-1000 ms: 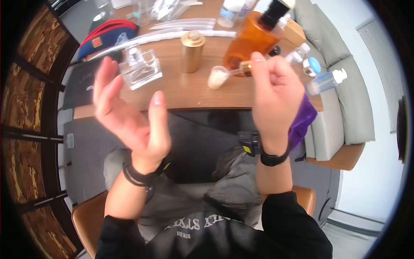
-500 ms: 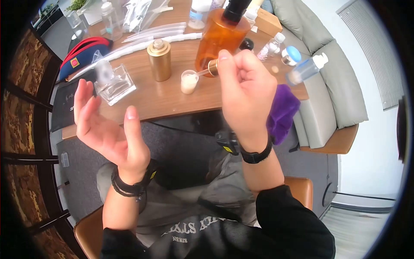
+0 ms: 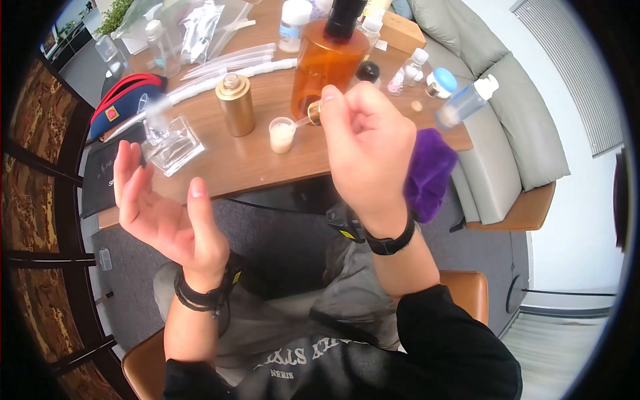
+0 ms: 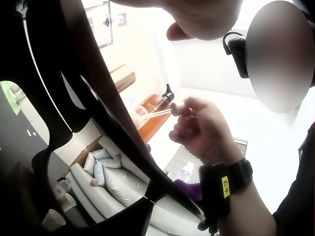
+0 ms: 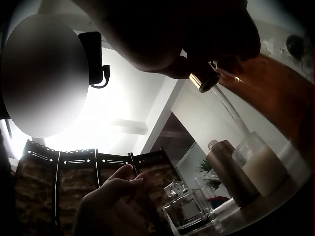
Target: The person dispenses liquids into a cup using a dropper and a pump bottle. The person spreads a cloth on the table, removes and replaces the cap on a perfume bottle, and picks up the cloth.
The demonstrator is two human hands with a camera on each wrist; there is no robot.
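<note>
My right hand [image 3: 373,153] pinches a dropper [image 3: 314,113] by its top, the gold collar showing below the fingers. Its clear tube [image 5: 228,107] slants down into a small clear cup [image 3: 283,139] of creamy white liquid, as the right wrist view shows. Beside the cup stands an uncapped gold bottle [image 3: 235,110]. My left hand [image 3: 173,227] is raised before the table edge, palm up, fingers relaxed, holding nothing. Just beyond its fingertips sits a square clear glass bottle [image 3: 177,150]. Behind the dropper rises a large amber pump bottle [image 3: 328,67].
A blue and red pouch [image 3: 127,100] lies at the left above a black folder [image 3: 100,167]. Clear plastic tubes [image 3: 233,63] lie behind. To the right are a blue-lidded jar [image 3: 441,83], a clear pump bottle [image 3: 460,107] and a purple cloth [image 3: 430,177] over the edge.
The head view has shifted, so the table things sit further left. The dropper stays in my right hand with its tube in the cup, and my left hand remains raised.
</note>
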